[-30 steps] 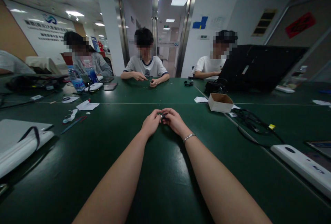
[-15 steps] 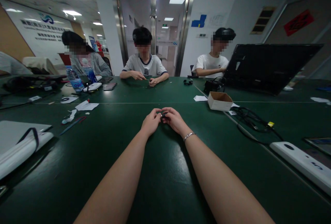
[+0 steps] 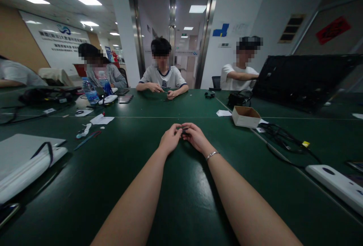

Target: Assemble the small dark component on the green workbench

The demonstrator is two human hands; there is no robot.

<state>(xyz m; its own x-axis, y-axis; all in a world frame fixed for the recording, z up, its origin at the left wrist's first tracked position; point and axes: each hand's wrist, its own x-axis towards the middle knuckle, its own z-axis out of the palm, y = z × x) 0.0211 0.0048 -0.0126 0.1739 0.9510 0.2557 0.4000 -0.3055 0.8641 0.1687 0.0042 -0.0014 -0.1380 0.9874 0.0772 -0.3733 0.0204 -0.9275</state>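
Over the dark green table (image 3: 181, 200), both my arms stretch forward and the hands meet at the fingertips. Between them is a small dark object (image 3: 185, 130), mostly covered by fingers and too small to name. My left hand (image 3: 170, 140) is closed, its thumb and fingers pinching one side of it. My right hand (image 3: 197, 137), with a silver bracelet (image 3: 212, 155) at the wrist, is closed on the other side.
An open cardboard box (image 3: 246, 117), black cables (image 3: 283, 136) and a white power strip (image 3: 334, 179) lie to the right. Leftward are a laptop (image 3: 31, 142), a blue pen-like tool (image 3: 87, 140), paper (image 3: 102, 119) and a water bottle (image 3: 90, 92). Several people sit around the table; a large black monitor (image 3: 306, 81) stands back right.
The whole view has shifted slightly, so everything sits a little lower and further right. My hands remain together around the small dark object. The person at back right has an arm extended toward the monitor.
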